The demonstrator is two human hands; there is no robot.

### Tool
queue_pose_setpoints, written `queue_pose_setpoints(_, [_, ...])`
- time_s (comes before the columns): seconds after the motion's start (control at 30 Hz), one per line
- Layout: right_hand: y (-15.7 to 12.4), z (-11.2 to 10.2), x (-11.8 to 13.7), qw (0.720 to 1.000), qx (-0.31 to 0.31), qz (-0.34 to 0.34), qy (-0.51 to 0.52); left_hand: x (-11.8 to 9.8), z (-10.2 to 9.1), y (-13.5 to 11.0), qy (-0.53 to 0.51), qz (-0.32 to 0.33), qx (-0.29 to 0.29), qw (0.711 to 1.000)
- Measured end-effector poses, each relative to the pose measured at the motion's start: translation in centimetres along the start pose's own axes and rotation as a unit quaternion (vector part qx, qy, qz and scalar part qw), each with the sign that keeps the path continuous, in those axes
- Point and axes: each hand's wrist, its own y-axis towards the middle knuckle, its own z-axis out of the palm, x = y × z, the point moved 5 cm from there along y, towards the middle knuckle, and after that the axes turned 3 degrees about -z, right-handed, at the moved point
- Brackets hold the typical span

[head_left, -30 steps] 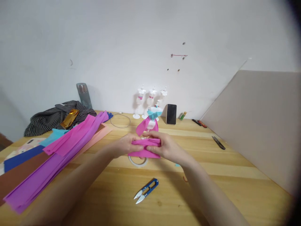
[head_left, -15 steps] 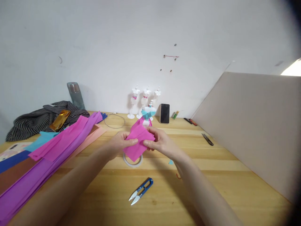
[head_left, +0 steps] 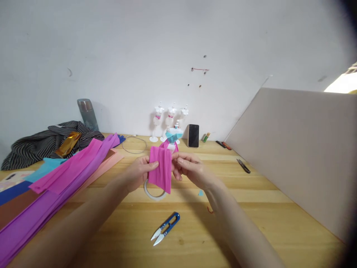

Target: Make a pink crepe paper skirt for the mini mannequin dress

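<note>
A folded sheet of pink crepe paper (head_left: 161,169) is held up over the table, its pleats running top to bottom. My left hand (head_left: 139,171) pinches its left side, thumb in front. At the right edge, my right hand (head_left: 188,167) has its fingers curled together against the paper; the exact fingertip contact is partly hidden. Behind the paper stands a small white dress form (head_left: 176,131) wrapped in light blue and pink paper. Below and partly covered by the sheet lies a roll of white tape (head_left: 154,197). Thread snips (head_left: 166,228) with blue handles rest nearer to me.
Several white mini dress forms (head_left: 157,117) stand by the wall, beside an upright phone (head_left: 193,136). Long crepe paper strips (head_left: 75,167), a striped cloth (head_left: 33,145) and a bottle (head_left: 87,113) occupy the left. Dark snips (head_left: 243,166) lie near the right-hand panel (head_left: 292,149).
The pink paper has turned from a diamond-like tilt to nearly upright, pleats now vertical. My right thumb has moved off its front to the right edge. The view has shifted slightly.
</note>
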Motion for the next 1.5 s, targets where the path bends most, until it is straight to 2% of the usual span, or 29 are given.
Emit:
queue_pose_setpoints(0.1, [0.0, 0.2, -0.2, 0.999, -0.022, -0.01, -0.039, 0.4, 0.2, 0.2, -0.038, 0.007, -0.005, 0.999])
queue_pose_setpoints(0.17, [0.1, 0.7, -0.3, 0.994, -0.043, -0.027, -0.1, 0.9, 0.2, 0.4, -0.062, 0.024, -0.036, 0.997])
queue_pose_setpoints(0.3, [0.0, 1.3, -0.2, 0.966, -0.088, -0.072, -0.232, 2.3, 0.2, 0.5, -0.09, 0.025, -0.112, 0.989])
queue_pose_setpoints(0.43, [-0.5, 1.8, 0.6, 0.943, -0.104, -0.1, -0.299, 2.6, 0.8, 0.4, -0.13, 0.018, -0.129, 0.983])
queue_pose_setpoints(0.6, [-1.1, 3.1, 1.5, 0.875, -0.111, -0.128, -0.453, 2.1, 1.5, 0.2, -0.176, 0.058, -0.139, 0.973])
queue_pose_setpoints(0.7, [-1.1, 3.3, 1.2, 0.854, -0.115, -0.133, -0.49, 2.4, 1.7, 0.2, -0.188, 0.061, -0.144, 0.97])
queue_pose_setpoints(0.83, [-0.9, 2.8, 1.1, 0.855, -0.114, -0.111, -0.493, 3.2, 1.4, 0.2, -0.2, 0.028, -0.184, 0.962])
queue_pose_setpoints(0.9, [-0.8, 2.6, 1.2, 0.856, -0.118, -0.104, -0.492, 3.0, 1.4, 0.2, -0.222, 0.032, -0.185, 0.957])
queue_pose_setpoints(1.03, [-0.8, 2.9, 1.3, 0.842, -0.121, -0.127, -0.51, 2.2, 2.0, 0.2, -0.251, 0.087, -0.13, 0.955])
queue_pose_setpoints(1.13, [-0.6, 3.2, 0.7, 0.854, -0.082, -0.132, -0.496, 2.6, 2.3, 0.2, -0.21, 0.07, -0.103, 0.97])
queue_pose_setpoints(1.2, [-0.4, 2.6, 0.3, 0.866, -0.078, -0.109, -0.481, 3.2, 1.9, 0.2, -0.186, 0.053, -0.133, 0.972])
queue_pose_setpoints(1.3, [-0.2, 0.9, 0.3, 0.866, -0.114, -0.075, -0.481, 3.8, 1.1, 0.3, -0.178, 0.043, -0.17, 0.968])
queue_pose_setpoints(1.4, [0.0, -0.2, 0.4, 0.866, -0.137, -0.059, -0.478, 4.1, 1.2, 0.4, -0.168, 0.025, -0.165, 0.972])
queue_pose_setpoints(1.5, [0.2, -0.5, 0.0, 0.883, -0.115, -0.041, -0.454, 4.0, 1.2, 0.4, -0.156, 0.027, -0.164, 0.974])
